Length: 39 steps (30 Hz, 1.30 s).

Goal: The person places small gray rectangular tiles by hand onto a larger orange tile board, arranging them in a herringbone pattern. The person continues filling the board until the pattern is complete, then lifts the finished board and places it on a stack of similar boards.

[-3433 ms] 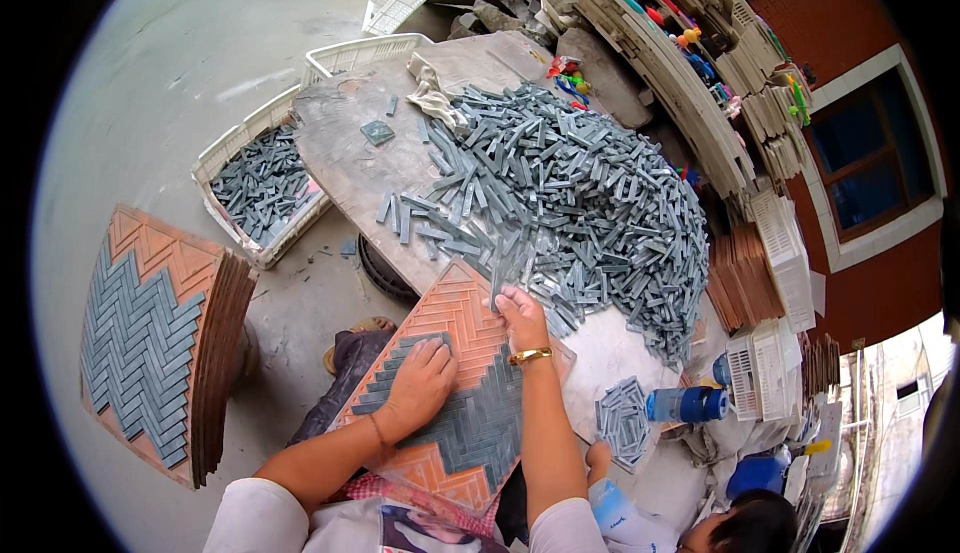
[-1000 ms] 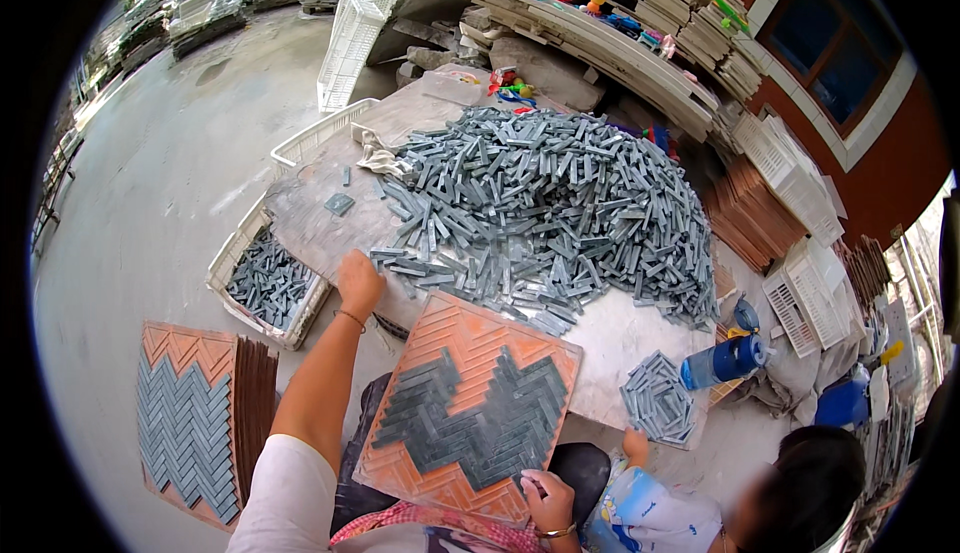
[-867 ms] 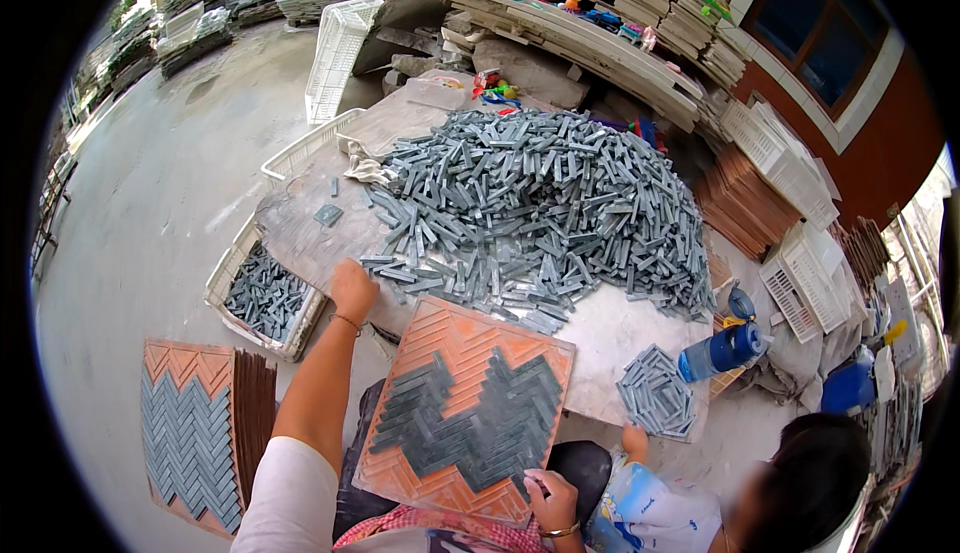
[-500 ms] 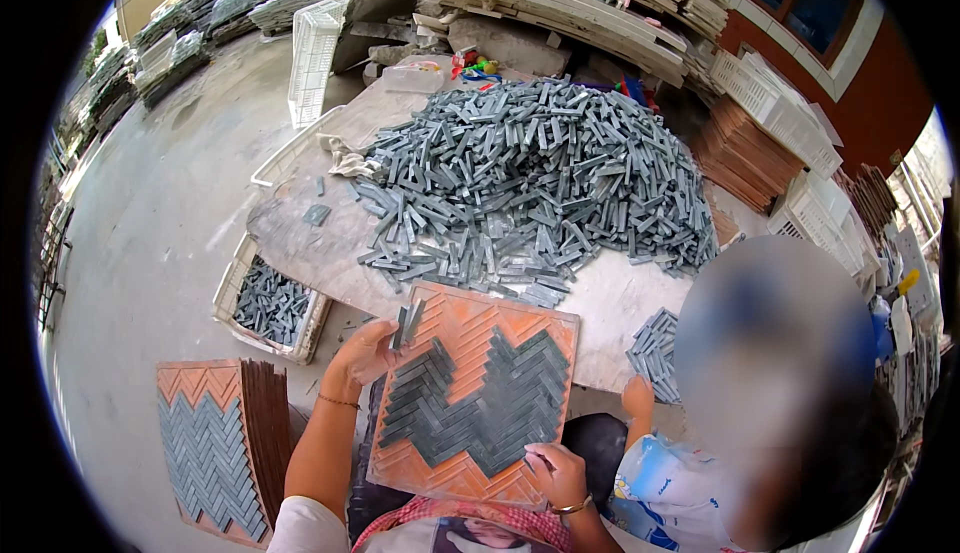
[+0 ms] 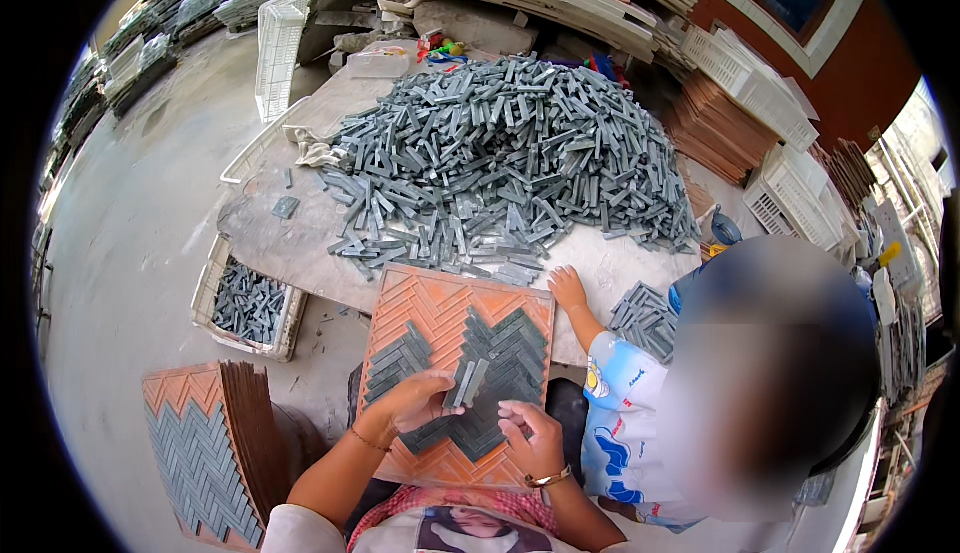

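Note:
An orange grooved board (image 5: 410, 298) rests in front of me, partly filled with dark grey stone strips (image 5: 510, 348) in a herringbone pattern. My left hand (image 5: 412, 405) is closed on a few loose stone strips (image 5: 470, 383), held above the middle of the board. Over its lower right part, my right hand (image 5: 537, 440) has its fingers curled together; whether anything small is between them is hidden. Beyond the board a large heap of the same strips (image 5: 510, 143) covers much of the table (image 5: 270, 243).
Close on my right is another person, whose hand (image 5: 568, 288) lies on the table edge beside a small pile of strips (image 5: 642, 318). A white crate of strips (image 5: 250, 303) stands left, above stacked orange boards (image 5: 200, 453). More white crates (image 5: 740, 68) are at the right.
My left hand has moved right and down with the strips, from the board's left edge to over its middle. My right hand rose slightly. The other person's hand reached forward onto the table.

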Tool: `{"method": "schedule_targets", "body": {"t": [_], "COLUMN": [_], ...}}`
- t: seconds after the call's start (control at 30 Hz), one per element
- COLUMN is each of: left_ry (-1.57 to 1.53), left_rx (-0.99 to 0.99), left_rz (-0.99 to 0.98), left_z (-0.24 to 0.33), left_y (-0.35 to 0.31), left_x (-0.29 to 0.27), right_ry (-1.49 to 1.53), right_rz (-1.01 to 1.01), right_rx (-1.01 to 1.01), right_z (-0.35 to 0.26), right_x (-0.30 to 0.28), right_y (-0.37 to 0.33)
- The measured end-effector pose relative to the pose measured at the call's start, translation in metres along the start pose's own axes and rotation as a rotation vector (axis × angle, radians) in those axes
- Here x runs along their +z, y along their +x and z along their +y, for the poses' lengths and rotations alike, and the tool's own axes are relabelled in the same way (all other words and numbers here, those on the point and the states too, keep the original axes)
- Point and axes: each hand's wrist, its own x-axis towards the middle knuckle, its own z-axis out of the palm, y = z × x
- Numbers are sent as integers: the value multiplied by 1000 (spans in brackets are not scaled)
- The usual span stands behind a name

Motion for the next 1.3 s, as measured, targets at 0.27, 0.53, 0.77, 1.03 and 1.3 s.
{"method": "schedule_targets", "body": {"t": [0.27,0.53,0.77,1.03,1.3], "left_ry": [-101,-213,-300,-232,-298], "left_rx": [28,-15,9,1,53], "left_rz": [-106,-19,-139,-187,40], "left_z": [-24,-42,-42,-53,-70], "left_y": [-24,-41,-50,-44,-53], "left_x": [29,22,29,23,6], "right_ry": [327,630,520,352,1], "right_rz": [-201,-229,-247,-355,-531], "right_rx": [208,416,385,299,299], "right_z": [7,1,-6,1,-20], "right_x": [9,8,3,13,12], "right_y": [37,26,21,20,43]}}
